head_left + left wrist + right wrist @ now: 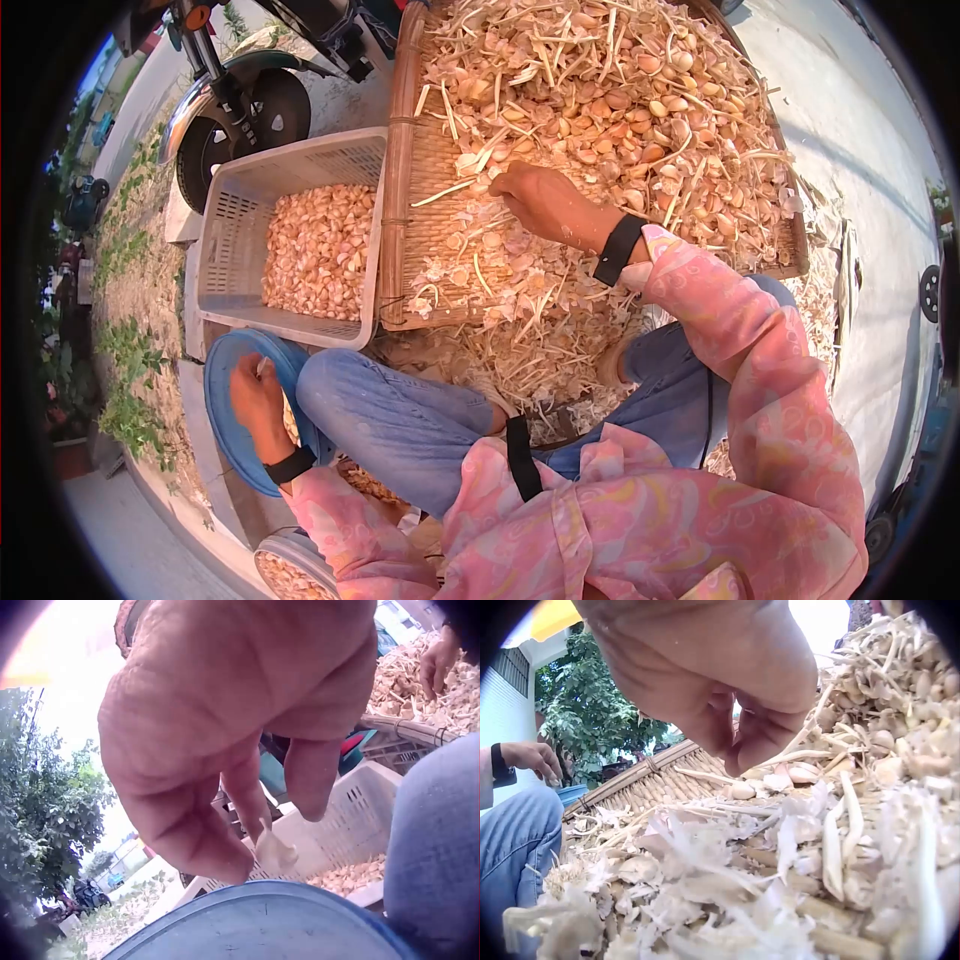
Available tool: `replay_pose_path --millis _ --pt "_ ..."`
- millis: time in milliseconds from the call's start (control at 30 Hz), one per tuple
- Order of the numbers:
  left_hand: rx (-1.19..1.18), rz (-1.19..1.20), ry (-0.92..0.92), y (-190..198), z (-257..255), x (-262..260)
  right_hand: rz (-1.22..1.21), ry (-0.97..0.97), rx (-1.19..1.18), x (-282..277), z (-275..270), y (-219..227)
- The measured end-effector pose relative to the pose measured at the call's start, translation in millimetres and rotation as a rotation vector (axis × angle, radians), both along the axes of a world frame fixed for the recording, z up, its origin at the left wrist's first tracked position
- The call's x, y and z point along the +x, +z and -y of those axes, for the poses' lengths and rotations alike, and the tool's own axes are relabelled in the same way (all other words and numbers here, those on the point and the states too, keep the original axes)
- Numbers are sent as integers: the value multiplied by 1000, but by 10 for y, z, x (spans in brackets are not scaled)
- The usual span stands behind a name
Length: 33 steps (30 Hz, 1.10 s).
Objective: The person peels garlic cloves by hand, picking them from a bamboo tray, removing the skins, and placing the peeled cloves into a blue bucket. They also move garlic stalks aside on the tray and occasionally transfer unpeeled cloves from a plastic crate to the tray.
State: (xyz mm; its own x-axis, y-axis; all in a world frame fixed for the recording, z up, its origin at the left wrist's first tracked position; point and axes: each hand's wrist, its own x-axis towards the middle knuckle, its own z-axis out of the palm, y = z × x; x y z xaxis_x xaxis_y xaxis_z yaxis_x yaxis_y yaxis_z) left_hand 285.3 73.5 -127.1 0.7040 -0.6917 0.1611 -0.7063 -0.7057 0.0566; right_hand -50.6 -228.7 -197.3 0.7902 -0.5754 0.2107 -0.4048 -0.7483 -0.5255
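Note:
My left hand [258, 405] is over a blue basin [222, 352]. Its curled fingers hold a pale garlic clove [275, 851] with papery skin at the fingertips. My right hand [548, 203] bends low over a woven tray [440, 180]. Its fingers are curled with the tips drawn together, and nothing shows between them. Just beneath those fingertips lies a small garlic clove [741, 790]. Loose cloves, dry stems and skins form a heap [640, 105] on the far part of the tray. Skins [727, 870] litter its near part.
A pale plastic crate [235, 235] with many garlic cloves [320, 245] stands left of the tray. Below the tray, skins and stems [540, 360] cover the ground between the knees. A bucket [300, 545] of cloves is at lower left. A vehicle's wheel [275, 110] stands behind the crate.

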Motion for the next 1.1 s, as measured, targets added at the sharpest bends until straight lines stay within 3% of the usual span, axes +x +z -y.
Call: replay_pose_path --millis 33,100,200,267,367,400,467,500,600,667,700,767,800,867,967,1033,1100 --pt "21 21 -3 10 -58 13 74 53 -64 98 26 43" --pt "57 59 -6 37 -86 -5 -8 50 -136 315 96 -77" --pt "-397 -412 -121 63 389 -398 -166 59 -202 430 159 -153" --pt "-464 -585 -251 153 816 -850 -266 40 -159 362 143 -83" --pt "-420 -835 -414 -75 1389 -1278 -226 -10 -91 125 175 -73" --pt "-373 -864 -472 -141 1552 -1441 -104 -50 184 54 174 -59" --pt "-372 -1237 -377 -311 1845 -1772 155 -137 738 -79 125 -34" --pt "-371 -1402 -353 -354 1965 -1895 276 -88 854 -131 95 -21" --pt "-416 -1821 -272 -478 2119 -2142 404 42 925 -196 -50 88" --pt "-555 -2002 -231 -489 2135 -2214 356 95 774 -178 -107 136" --pt "-600 -2002 -175 -385 2109 -2234 340 118 676 -168 -144 200" --pt "-597 -1680 -192 -440 2072 -2001 280 112 588 -164 -150 349" --pt "-596 -1517 -195 -453 2035 -1801 216 35 479 -157 -80 318" --pt "-754 -1199 -145 -129 1933 -1361 98 -121 265 -119 175 157" --pt "-802 -744 -118 -291 1804 -350 33 -98 83 38 485 -84" --pt "-749 -522 -111 -428 1747 33 -7 -125 40 179 452 -58" --pt "-675 -604 -170 -364 1755 -144 -105 -98 2 260 481 -117"
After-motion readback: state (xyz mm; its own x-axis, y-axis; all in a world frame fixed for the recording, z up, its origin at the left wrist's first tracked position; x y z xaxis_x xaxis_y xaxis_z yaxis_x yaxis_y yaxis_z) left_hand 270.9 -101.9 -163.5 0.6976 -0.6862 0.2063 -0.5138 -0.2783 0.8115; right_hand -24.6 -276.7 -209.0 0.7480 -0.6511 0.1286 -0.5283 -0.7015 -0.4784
